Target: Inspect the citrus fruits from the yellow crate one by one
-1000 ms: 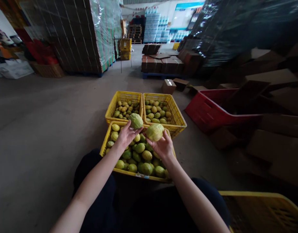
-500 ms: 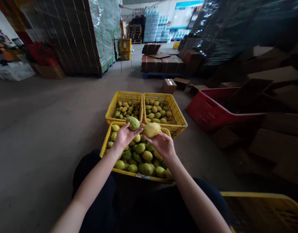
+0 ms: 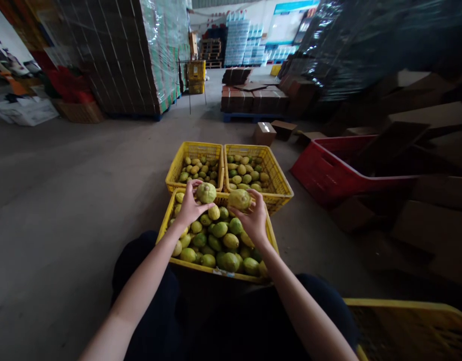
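Observation:
My left hand [image 3: 192, 204] grips a bumpy green-yellow lemon [image 3: 206, 192] between thumb and fingers. A paler yellow lemon [image 3: 239, 199] sits in my right hand [image 3: 255, 216], its fingers curled around the far side. Both hands hover over the back part of the near yellow crate [image 3: 201, 268], a gap between the two fruits. Inside that crate lie many green and yellow lemons [image 3: 219, 230], partly hidden by my hands and forearms.
Two more yellow crates, left [image 3: 174, 165] and right [image 3: 278, 175], stand behind, holding similar fruit. On the right are a red crate [image 3: 321, 173] and cardboard boxes [image 3: 422, 225]. Another yellow crate [image 3: 400, 303] is at lower right. Wrapped stacks [image 3: 114, 55] rise farther back.
Both hands have turned the lemons, so different sides of them now face me. The two hands have moved slightly apart, and the fingers now curl more around the fruit.

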The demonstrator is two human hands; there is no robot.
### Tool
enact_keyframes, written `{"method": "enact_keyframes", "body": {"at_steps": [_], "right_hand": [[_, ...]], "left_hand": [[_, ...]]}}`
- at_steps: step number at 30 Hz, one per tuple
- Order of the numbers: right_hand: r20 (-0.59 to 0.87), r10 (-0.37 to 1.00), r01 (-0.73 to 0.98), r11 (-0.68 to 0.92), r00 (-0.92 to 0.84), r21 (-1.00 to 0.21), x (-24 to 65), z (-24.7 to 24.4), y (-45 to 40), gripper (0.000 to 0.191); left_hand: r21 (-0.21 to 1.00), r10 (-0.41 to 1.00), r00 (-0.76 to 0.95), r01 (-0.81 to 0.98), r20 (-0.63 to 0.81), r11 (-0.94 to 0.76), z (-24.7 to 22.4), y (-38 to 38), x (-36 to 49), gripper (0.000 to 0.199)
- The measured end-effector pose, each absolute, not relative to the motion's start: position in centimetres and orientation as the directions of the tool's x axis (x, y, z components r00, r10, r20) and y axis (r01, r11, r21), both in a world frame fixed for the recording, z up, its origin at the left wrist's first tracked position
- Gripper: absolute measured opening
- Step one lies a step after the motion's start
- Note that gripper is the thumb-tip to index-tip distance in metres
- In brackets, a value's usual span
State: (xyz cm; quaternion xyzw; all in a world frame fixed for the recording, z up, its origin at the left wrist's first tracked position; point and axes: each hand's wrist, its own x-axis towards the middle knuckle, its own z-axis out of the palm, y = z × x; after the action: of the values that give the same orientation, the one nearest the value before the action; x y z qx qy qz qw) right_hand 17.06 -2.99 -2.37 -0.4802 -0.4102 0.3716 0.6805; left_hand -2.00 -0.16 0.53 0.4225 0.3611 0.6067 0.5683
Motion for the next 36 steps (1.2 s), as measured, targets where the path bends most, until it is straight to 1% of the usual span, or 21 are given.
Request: {"method": "enact_keyframes", "body": {"at_steps": [2,5,9,12,14,16,18,19,20,21,22,24,27,30,33,36], "right_hand": [[0.288,0.881,-0.019,0.318,0.376,-0.948,17.0,-2.4,-3.2,0.063],[0.345,0.872,0.033,0.356,0.347,-0.934,16.9,-2.4,-3.4,0.059],[0.362,0.87,0.033,0.373,0.335,-0.927,16.5,-2.0,-3.4,0.056],[0.313,0.89,0.009,0.329,0.331,-0.944,16.3,-1.6,-3.3,0.059],[0.211,0.927,-0.057,0.239,0.311,-0.969,16.4,-1.5,-3.2,0.061],[0.049,0.974,-0.189,0.092,0.223,-0.978,16.6,-1.5,-3.0,0.051],[-0.132,0.991,-0.326,-0.112,0.038,-0.939,17.0,-1.5,-2.7,0.034],[-0.214,0.974,-0.373,-0.226,-0.076,-0.9,17.3,-1.6,-2.5,0.031],[-0.28,0.941,-0.404,-0.334,-0.189,-0.852,17.5,-1.7,-2.4,0.033],[-0.325,0.901,-0.423,-0.425,-0.289,-0.8,17.6,-1.8,-2.3,0.039],[-0.35,0.863,-0.44,-0.491,-0.365,-0.752,17.7,-1.9,-2.2,0.044],[-0.361,0.815,-0.475,-0.563,-0.453,-0.676,17.9,-2.0,-2.1,0.054],[-0.343,0.798,-0.527,-0.591,-0.496,-0.611,17.9,-2.0,-2.1,0.061],[-0.289,0.826,-0.631,-0.558,-0.484,-0.54,17.9,-1.6,-2.4,0.057],[-0.232,0.895,-0.795,-0.445,-0.381,-0.411,17.8,-1.1,-2.8,0.048],[-0.208,0.939,-0.894,-0.327,-0.273,-0.305,17.6,-0.8,-3.2,0.042]], "left_hand": [[0.93,0.992,0.012,-0.351,0.124,-0.112,0.5,-0.3,-1.9,0.065],[0.933,0.992,0.038,-0.345,0.119,-0.098,0.5,-0.5,-1.7,0.06],[0.938,0.994,0.048,-0.34,0.094,-0.073,0.6,-0.5,-1.5,0.059],[0.936,0.998,0.026,-0.35,0.051,-0.039,0.5,-0.2,-1.6,0.06],[0.933,1.0,0.025,-0.361,0.019,-0.009,0.3,0.0,-1.8,0.064],[0.912,0.996,0.075,-0.403,-0.057,0.082,0.1,0.3,-2.2,0.06],[0.846,0.961,0.186,-0.46,-0.206,0.27,0.0,0.6,-2.5,0.042],[0.792,0.924,0.251,-0.48,-0.288,0.377,0.0,0.7,-2.7,0.033],[0.731,0.881,0.307,-0.495,-0.359,0.47,0.1,0.8,-2.8,0.031],[0.672,0.842,0.35,-0.508,-0.411,0.539,0.3,0.9,-2.9,0.036],[0.621,0.809,0.381,-0.519,-0.447,0.588,0.5,0.9,-3.0,0.042],[0.562,0.777,0.411,-0.537,-0.478,0.629,0.9,0.8,-2.9,0.05],[0.553,0.784,0.416,-0.556,-0.461,0.62,1.2,0.5,-2.6,0.055],[0.535,0.803,0.433,-0.6,-0.408,0.595,1.0,0.1,-2.2,0.057],[0.448,0.805,0.478,-0.67,-0.35,0.592,0.6,-0.4,-1.9,0.058],[0.341,0.816,0.486,-0.744,-0.315,0.575,0.3,-1.0,-1.6,0.056]]}}
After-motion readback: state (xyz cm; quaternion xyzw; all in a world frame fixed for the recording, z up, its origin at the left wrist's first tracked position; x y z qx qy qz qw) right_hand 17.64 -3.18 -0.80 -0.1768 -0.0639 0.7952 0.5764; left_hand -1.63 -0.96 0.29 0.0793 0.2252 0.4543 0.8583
